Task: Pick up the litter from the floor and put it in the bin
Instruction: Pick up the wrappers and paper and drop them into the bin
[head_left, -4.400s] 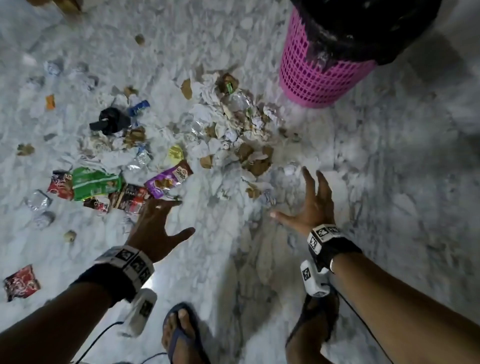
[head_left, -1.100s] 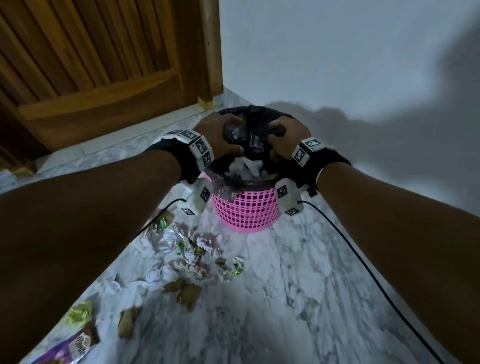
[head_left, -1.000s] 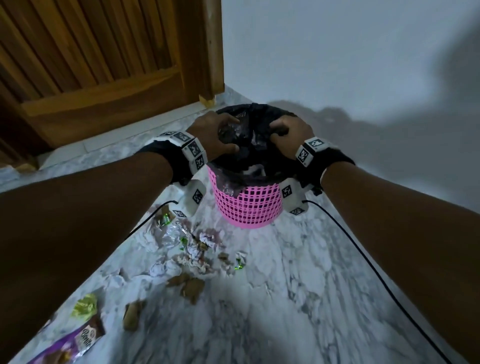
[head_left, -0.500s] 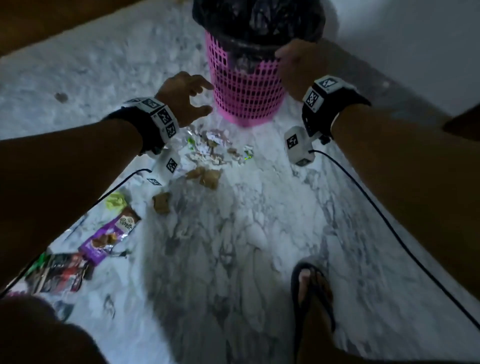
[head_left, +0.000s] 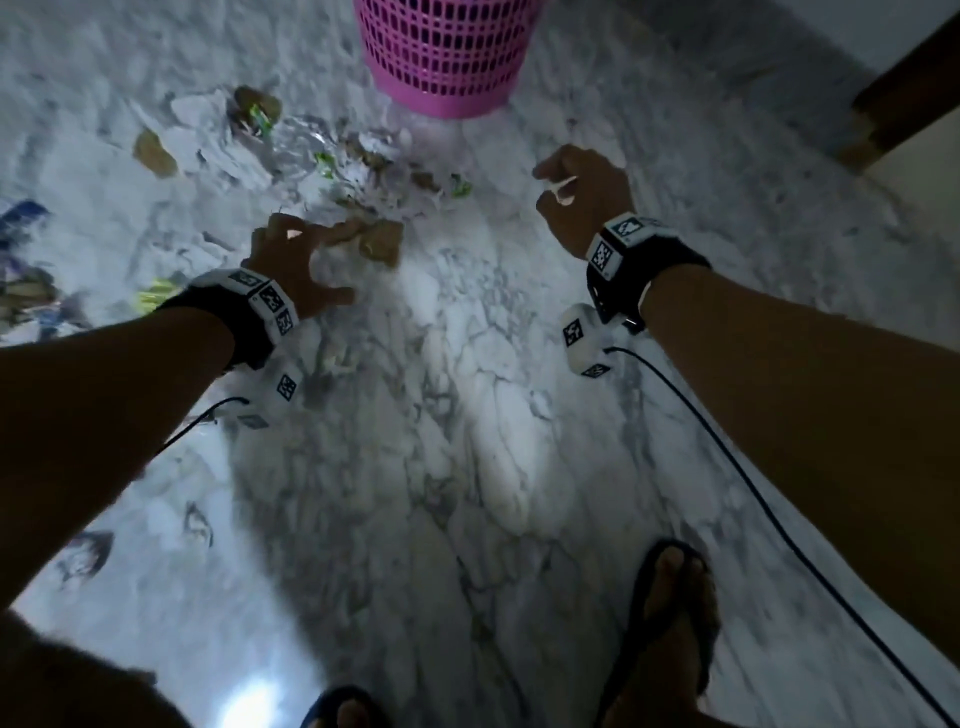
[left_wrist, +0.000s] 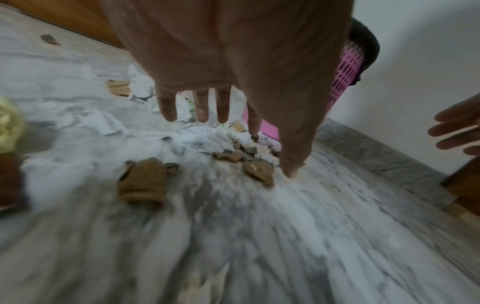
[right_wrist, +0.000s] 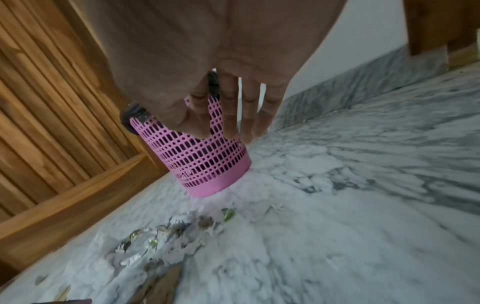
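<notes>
A pink mesh bin (head_left: 447, 57) with a black liner stands at the top of the head view. In front of it a pile of litter (head_left: 337, 166) lies on the marble floor: white paper, brown card scraps and green wrappers. My left hand (head_left: 311, 260) hovers with fingers spread just over the brown card scraps (head_left: 382, 241) at the pile's near edge and holds nothing. In the left wrist view its thumb reaches down beside a brown scrap (left_wrist: 259, 170). My right hand (head_left: 556, 187) hangs loosely curled and empty, right of the pile, below the bin (right_wrist: 207, 160).
More wrappers (head_left: 26, 260) and a yellow one (head_left: 156, 299) lie at the left. A wooden door (right_wrist: 52, 102) stands behind the bin, and a wooden frame (head_left: 909, 88) at the top right. My feet in flip-flops (head_left: 670, 623) are below, and cables trail from both wrists.
A second ago both hands were at the bin's mouth. They have since come down and apart towards the floor, empty, and my view has tilted down to the litter.
</notes>
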